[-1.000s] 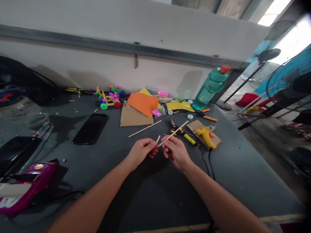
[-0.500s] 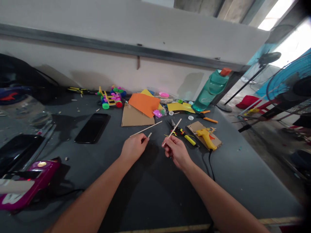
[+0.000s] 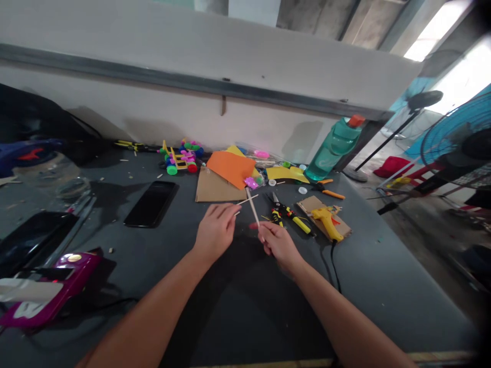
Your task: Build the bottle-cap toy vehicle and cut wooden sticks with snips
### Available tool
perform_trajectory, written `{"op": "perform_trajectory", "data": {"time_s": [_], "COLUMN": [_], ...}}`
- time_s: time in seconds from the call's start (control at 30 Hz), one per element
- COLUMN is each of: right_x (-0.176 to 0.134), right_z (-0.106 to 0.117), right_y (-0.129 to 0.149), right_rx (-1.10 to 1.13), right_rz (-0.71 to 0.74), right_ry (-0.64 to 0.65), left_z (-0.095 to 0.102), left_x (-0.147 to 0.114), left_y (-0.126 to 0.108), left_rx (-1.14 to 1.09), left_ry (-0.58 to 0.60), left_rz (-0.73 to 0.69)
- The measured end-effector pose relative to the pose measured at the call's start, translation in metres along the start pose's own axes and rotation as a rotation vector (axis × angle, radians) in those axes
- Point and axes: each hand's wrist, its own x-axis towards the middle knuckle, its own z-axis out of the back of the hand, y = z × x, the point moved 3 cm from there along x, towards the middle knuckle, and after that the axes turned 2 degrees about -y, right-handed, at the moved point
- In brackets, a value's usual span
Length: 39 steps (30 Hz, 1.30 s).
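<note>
Pinched between the thumb and fingers of my right hand (image 3: 278,244) is a thin wooden stick (image 3: 252,205), tilted up and away toward the orange sheet. My left hand (image 3: 217,230) is held low over the table with its fingers stretched forward. By its fingertips shows the end of a short stick piece (image 3: 237,213), apparently loose. Another thin stick (image 3: 249,198) lies just beyond, partly hidden by that hand. Cutting pliers (image 3: 287,210) with yellow and black handles rest spread open, right of the held stick.
Behind the hands lie brown cardboard (image 3: 215,190), an orange sheet (image 3: 232,167) and a colourful toy car (image 3: 180,158). A yellow glue gun (image 3: 326,220) sits on cardboard at right, near a green bottle (image 3: 333,148). Left are a phone (image 3: 151,203) and a magenta device (image 3: 72,283).
My left hand's fingers have straightened from their pinch on the short stick piece. The stick in my right hand has swung from leaning right to leaning left. The view has shifted slightly.
</note>
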Motion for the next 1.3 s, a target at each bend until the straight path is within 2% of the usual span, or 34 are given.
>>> {"op": "perform_trajectory", "data": {"time_s": [0.07,0.1,0.13,0.27,0.33,0.37,0.43,0.47,0.5,0.53,0.63,0.7,0.83,0.97,1.13,1.3], "right_x": [-0.004,-0.005,-0.007,-0.011,-0.01,-0.009,-0.006,-0.005,-0.003,-0.001,0.006,0.009,0.009,-0.001,-0.026,-0.035], "right_z": [-0.001,-0.002,-0.003,-0.003,0.006,0.013,0.032,0.041,0.05,0.056,0.064,0.064,0.065,0.055,0.019,0.002], "right_y": [0.003,0.004,0.005,0.012,0.019,0.023,0.03,0.031,0.03,0.027,0.014,0.01,0.012,0.022,0.032,0.032], "right_rx": [-0.134,-0.193,-0.241,-0.374,-0.495,-0.587,-0.819,-0.962,-1.089,-1.189,-1.33,-1.349,-1.277,-1.082,-0.896,-0.902], "right_rz": [0.061,0.098,0.131,0.155,0.208,0.257,0.351,0.348,0.299,0.221,0.01,-0.047,-0.054,0.156,0.309,0.358], "right_ry": [0.038,0.052,0.064,0.109,0.052,-0.017,-0.265,-0.381,-0.481,-0.528,-0.472,-0.433,-0.49,-0.457,-0.187,-0.09], "left_z": [0.003,0.002,0.002,-0.002,-0.002,-0.002,0.0,0.001,0.003,0.004,0.008,0.011,0.017,0.021,0.025,0.029], "left_x": [-0.003,-0.005,-0.006,-0.006,-0.005,-0.004,-0.003,-0.002,-0.002,-0.002,-0.002,-0.002,-0.004,-0.004,-0.003,0.001], "left_y": [-0.026,-0.036,-0.042,-0.045,-0.039,-0.035,-0.026,-0.023,-0.019,-0.017,-0.013,-0.012,-0.011,-0.012,-0.01,-0.01], "left_rx": [-0.092,-0.105,-0.099,0.008,0.093,0.129,0.17,0.171,0.163,0.149,0.09,0.052,0.011,-0.034,-0.146,-0.199], "left_ry": [0.072,0.148,0.213,0.353,0.362,0.348,0.288,0.254,0.221,0.189,0.104,0.066,0.031,0.01,0.0,-0.027], "left_rz": [-0.297,-0.399,-0.442,-0.381,-0.348,-0.327,-0.263,-0.23,-0.201,-0.18,-0.129,-0.079,0.001,0.052,0.193,0.199]}}
